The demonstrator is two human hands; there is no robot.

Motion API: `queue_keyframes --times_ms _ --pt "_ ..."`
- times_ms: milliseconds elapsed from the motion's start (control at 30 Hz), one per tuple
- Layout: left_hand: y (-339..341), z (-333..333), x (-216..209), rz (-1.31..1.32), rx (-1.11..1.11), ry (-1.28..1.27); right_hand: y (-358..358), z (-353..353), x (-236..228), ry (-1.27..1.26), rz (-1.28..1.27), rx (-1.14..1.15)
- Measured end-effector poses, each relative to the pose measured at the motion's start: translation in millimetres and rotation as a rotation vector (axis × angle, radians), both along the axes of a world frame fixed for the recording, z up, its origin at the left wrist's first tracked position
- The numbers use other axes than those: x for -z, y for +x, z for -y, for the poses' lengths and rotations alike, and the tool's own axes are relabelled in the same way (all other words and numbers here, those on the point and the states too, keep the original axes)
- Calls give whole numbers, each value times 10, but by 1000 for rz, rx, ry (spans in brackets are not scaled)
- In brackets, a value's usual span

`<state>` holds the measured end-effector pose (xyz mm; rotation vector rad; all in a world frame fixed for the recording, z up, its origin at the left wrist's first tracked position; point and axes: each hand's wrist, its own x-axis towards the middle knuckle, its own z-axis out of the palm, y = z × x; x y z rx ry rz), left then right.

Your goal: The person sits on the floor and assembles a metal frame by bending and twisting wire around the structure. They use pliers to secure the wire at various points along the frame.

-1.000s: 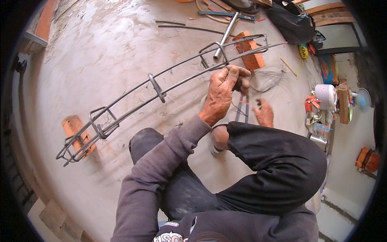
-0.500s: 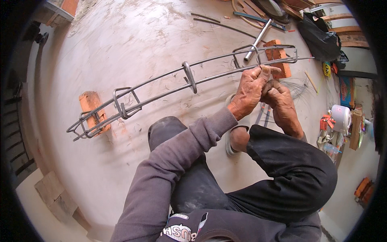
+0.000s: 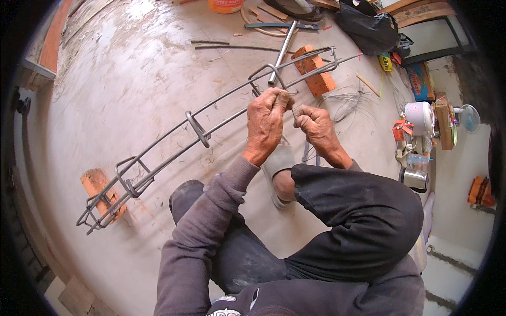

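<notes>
Two orange bricks, a left brick (image 3: 94,181) and a right brick (image 3: 321,85), stand beneath the ends of a steel cage (image 3: 197,129) made of long bars and bent rings, which lies raised off the floor (image 3: 132,100) from near left to far right. Left hand (image 3: 268,120) has thumb and fingers closed over the cage beside a ring toward its right end; what sits between those fingertips is hidden. Right hand (image 3: 318,131), just to the right and a little nearer, has its fingers curled in and appears to pinch a thin wire (image 3: 294,114) that shows in the gap between the hands.

The cage looks stiff and fairly heavy for its slimness, rough rather than slippery, and hard to break, though its loose span might rock or roll on the bricks. A long bar close to a ring seems the best place to take hold, clear of the bar tips. The wire should be light and bendy, with ends that could prick.

The floor is pale, dusty and stained, with short dark scraps near the cage. A tangle of loose wire (image 3: 345,102) lies right of the hands. Farther off are a metal tube (image 3: 284,52), thin rods (image 3: 234,48) and a black bag (image 3: 363,26); at the right stand a white pot (image 3: 420,118) and a shiny metal container (image 3: 414,179)
</notes>
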<state>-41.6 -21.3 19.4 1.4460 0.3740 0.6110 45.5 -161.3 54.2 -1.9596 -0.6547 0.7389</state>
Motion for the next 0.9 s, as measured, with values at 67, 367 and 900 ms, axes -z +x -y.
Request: queue_keyframes --times_ms 67,367,900 --pt "20 -57 63 -41 -65 259 -8 36 42 -52 -12 2" --pt "1 16 40 -238 -52 347 -107 -87 60 -10 72 -63" --pt "-103 -398 -231 -124 -243 599 1348 533 217 231 -89 626"
